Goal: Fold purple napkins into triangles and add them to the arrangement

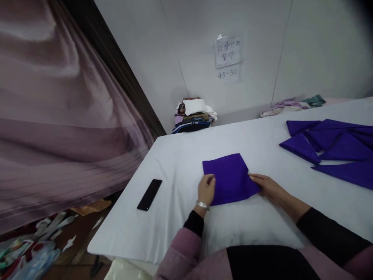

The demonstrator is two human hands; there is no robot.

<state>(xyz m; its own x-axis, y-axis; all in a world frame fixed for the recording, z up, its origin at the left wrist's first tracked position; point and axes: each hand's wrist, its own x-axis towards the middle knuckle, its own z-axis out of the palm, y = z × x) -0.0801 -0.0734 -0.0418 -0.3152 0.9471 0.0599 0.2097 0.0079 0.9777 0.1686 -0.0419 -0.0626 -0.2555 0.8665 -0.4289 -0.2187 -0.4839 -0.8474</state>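
A purple cloth napkin (229, 179), folded to a rough square, lies on the white-covered table in front of me. My right hand (269, 188) pinches its right edge between thumb and fingertips, and that corner is pulled outward. At the left edge, my left hand (206, 188) is closed with the fingers curled over the cloth's border. Whether cloth is caught between those fingers is hard to see, but the hand rests against it. A silver bracelet circles my left wrist.
A black phone (149, 195) lies left on the table (180, 155). Several folded purple napkins (335, 140) spread at the right. Piled clothes (192, 116) stand beyond the far edge. A pink curtain (58, 128) hangs at the left; bags and clutter (37, 249) cover the floor below.
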